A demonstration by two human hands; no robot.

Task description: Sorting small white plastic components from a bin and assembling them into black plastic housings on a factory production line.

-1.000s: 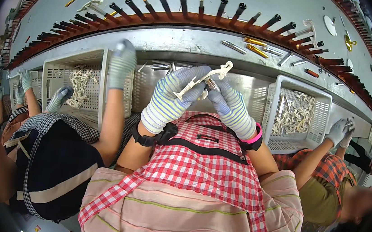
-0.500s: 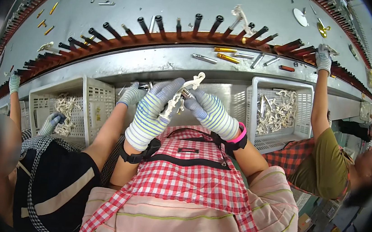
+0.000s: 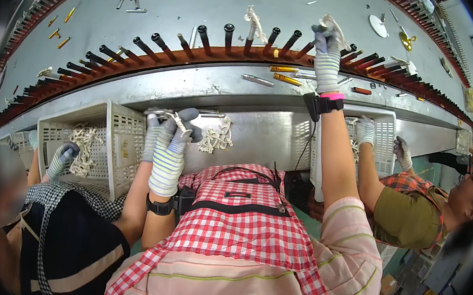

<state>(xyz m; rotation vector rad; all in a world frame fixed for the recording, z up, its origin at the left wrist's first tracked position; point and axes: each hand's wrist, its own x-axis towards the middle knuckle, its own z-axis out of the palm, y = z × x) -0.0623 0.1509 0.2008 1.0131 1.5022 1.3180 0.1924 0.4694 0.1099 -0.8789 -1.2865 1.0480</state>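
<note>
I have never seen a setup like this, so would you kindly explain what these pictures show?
There is no machine here, only a person wearing white-and-blue striped knit gloves. Every picture comes from one wide fisheye camera on that person's head, looking down, so straight edges bend. The left hand has a small cream branching piece at its fingers, with a co-worker's gloved hand close beside it. The right hand reaches forward and appears to hold a cream curved piece at a reddish-brown rail lined with black round tubes. Gold metal tubes and silver metal tubes lie on the grey metal ledge, and cream curved parts lie heaped in the steel trough.
</note>
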